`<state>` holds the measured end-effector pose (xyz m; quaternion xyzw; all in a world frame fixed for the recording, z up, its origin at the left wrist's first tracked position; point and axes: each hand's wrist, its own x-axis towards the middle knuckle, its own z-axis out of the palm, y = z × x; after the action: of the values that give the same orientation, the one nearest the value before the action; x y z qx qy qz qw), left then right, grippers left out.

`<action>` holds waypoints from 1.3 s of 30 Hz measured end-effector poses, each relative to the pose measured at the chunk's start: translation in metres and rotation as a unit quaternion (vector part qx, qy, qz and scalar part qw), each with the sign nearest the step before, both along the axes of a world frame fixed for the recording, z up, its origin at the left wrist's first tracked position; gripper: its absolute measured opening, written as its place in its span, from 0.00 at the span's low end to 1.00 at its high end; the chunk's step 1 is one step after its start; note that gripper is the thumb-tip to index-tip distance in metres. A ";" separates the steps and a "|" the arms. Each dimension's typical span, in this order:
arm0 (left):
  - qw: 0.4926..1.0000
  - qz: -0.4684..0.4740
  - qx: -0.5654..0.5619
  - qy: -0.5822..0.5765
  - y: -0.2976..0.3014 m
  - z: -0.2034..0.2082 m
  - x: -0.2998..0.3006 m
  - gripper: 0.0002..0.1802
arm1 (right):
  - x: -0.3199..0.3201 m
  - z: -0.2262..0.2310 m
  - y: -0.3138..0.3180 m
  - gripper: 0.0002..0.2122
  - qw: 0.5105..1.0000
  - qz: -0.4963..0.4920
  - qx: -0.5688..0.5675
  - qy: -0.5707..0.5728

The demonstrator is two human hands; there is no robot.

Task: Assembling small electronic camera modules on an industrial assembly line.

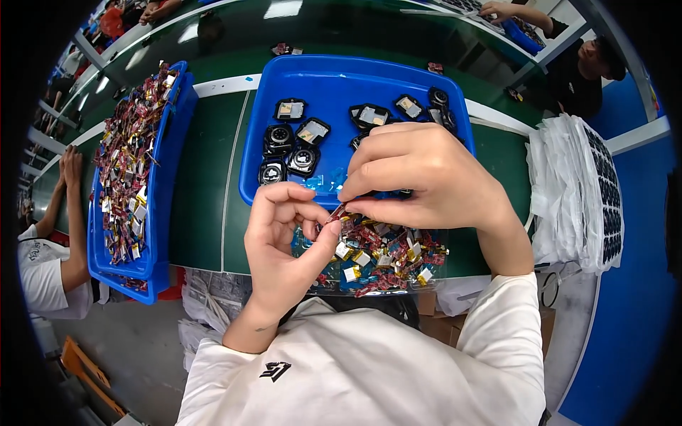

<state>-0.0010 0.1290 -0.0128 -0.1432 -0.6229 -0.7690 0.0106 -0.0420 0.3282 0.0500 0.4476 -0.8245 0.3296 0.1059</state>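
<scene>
Where the pinching is happening: the left hand [284,248] and the right hand [423,174] are clamping one small red part [337,211] between fingers and thumbs, mid-frame, maybe because it is so tiny.
Loose bits [383,260]: red and silver ones are lying just below the hands in the frame, likely to be close by; too many to count.
Middle blue tray [328,91]: one is sitting on the green surface [206,184], upper middle; its sides are probably stopping things from sliding off.
Black cases [304,160]: five are lying in the tray's left side; at least five are showing on its right, where the right hand is hiding some.
Left blue bin [160,220]: one is holding a heap [131,160] too big to count.
</scene>
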 end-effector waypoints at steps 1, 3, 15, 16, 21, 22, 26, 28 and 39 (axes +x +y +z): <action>1.000 -0.021 -0.015 0.011 -0.001 -0.001 -0.001 0.21 | 0.000 -0.001 -0.001 0.06 1.000 0.003 -0.016 0.015; 0.998 -0.040 -0.031 0.021 -0.002 -0.005 -0.002 0.23 | 0.001 0.000 -0.002 0.07 0.999 0.014 -0.003 0.033; 0.970 -0.035 -0.139 0.195 -0.007 -0.010 -0.007 0.15 | 0.002 -0.002 -0.004 0.04 0.986 -0.040 -0.029 -0.157; 0.984 -0.045 -0.092 0.148 -0.005 -0.006 -0.006 0.12 | 0.004 0.001 -0.006 0.05 0.976 -0.076 -0.058 -0.193; 0.989 0.012 -0.058 0.132 -0.011 -0.009 -0.005 0.15 | 0.006 0.007 -0.005 0.07 0.992 -0.056 -0.046 -0.105; 0.985 0.040 -0.065 0.152 -0.010 -0.010 -0.006 0.16 | 0.010 0.004 -0.008 0.10 0.992 -0.060 -0.049 -0.096; 0.979 0.081 -0.091 0.167 -0.008 -0.007 -0.007 0.14 | 0.013 -0.007 -0.015 0.11 0.994 -0.064 -0.024 -0.081; 0.969 0.101 -0.139 0.178 -0.009 -0.010 -0.007 0.13 | 0.011 -0.010 -0.015 0.10 0.996 -0.041 -0.035 -0.068; 0.997 -0.050 -0.026 0.049 -0.015 -0.005 -0.006 0.05 | 0.010 0.007 -0.008 0.02 0.946 -0.030 -0.113 -0.302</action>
<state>-0.0074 0.1141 -0.0178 -0.2121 -0.6337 -0.7440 -0.0006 -0.0320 0.3203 0.0570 0.2872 -0.7883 0.5369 -0.0883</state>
